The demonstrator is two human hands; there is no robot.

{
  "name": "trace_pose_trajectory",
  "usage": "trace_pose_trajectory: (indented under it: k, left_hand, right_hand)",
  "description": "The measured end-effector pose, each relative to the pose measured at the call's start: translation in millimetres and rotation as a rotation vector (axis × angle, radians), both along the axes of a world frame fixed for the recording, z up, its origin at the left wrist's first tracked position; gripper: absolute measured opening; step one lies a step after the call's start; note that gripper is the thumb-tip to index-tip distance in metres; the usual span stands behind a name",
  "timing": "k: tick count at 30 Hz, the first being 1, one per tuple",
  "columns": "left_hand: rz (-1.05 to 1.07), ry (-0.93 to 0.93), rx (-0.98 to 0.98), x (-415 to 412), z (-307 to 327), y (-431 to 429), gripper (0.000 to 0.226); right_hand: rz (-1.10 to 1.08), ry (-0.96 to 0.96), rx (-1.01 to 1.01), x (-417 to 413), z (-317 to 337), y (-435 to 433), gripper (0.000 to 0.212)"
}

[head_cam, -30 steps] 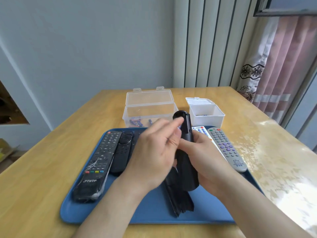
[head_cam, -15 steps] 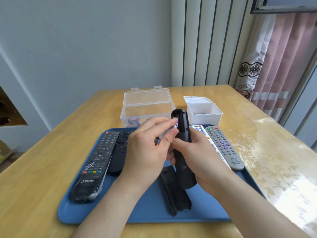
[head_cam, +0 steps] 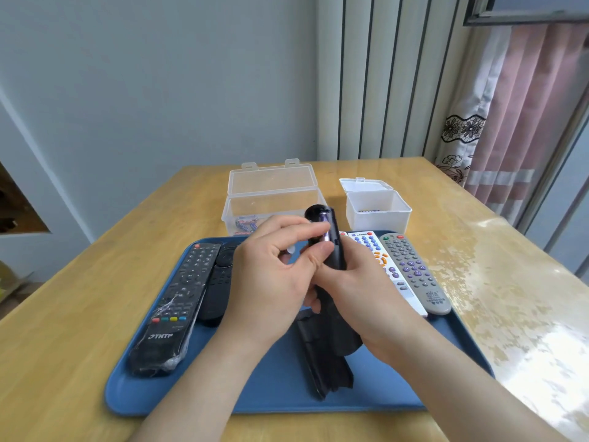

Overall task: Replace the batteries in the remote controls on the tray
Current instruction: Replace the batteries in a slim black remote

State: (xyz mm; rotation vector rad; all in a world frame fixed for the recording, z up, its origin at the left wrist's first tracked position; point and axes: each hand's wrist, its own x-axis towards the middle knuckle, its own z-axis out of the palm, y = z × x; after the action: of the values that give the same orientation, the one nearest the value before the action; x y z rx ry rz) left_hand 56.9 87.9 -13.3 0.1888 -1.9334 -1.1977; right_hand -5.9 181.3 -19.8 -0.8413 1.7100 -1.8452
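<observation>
My right hand grips a black remote and holds it tilted up above the blue tray. My left hand pinches a purple battery at the remote's open back near its top end. A black battery cover lies on the tray under my hands. On the tray's left lie a plastic-wrapped black remote and a smaller black remote. To the right sit a white remote and a grey remote.
Behind the tray stand a clear open box holding several batteries and a white open box with batteries inside. The wooden table reaches a wall at the back. Curtains hang at the right.
The battery in my left fingers has moved closer into the remote's compartment. Both hands and the remote stay in about the same place.
</observation>
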Motion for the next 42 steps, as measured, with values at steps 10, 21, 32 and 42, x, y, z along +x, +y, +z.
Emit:
trace_pose_trajectory:
  k: [10,21,32,42]
  left_hand:
    - [-0.178,-0.072,0.41,0.7,2.9,-14.3,0.055]
    - [-0.084,-0.019,0.452,0.2,1.9,-22.9,0.019]
    - [-0.323,-0.083,0.942,-10.0,-9.9,-17.5,0.039]
    - [-0.104,-0.261,0.17,-6.2,-11.5,-24.7,0.022]
  right_hand:
    - [0.095,0.186,0.136,8.4,2.9,1.2,0.021]
    - [0.168,0.018,0.092,8.3,9.2,3.8,0.03]
    - [-0.012,-0.303,-0.011,-5.1,12.7,7.1,0.038]
    - [-0.155,-0.287,-0.094,-18.5,8.9,7.9,0.012]
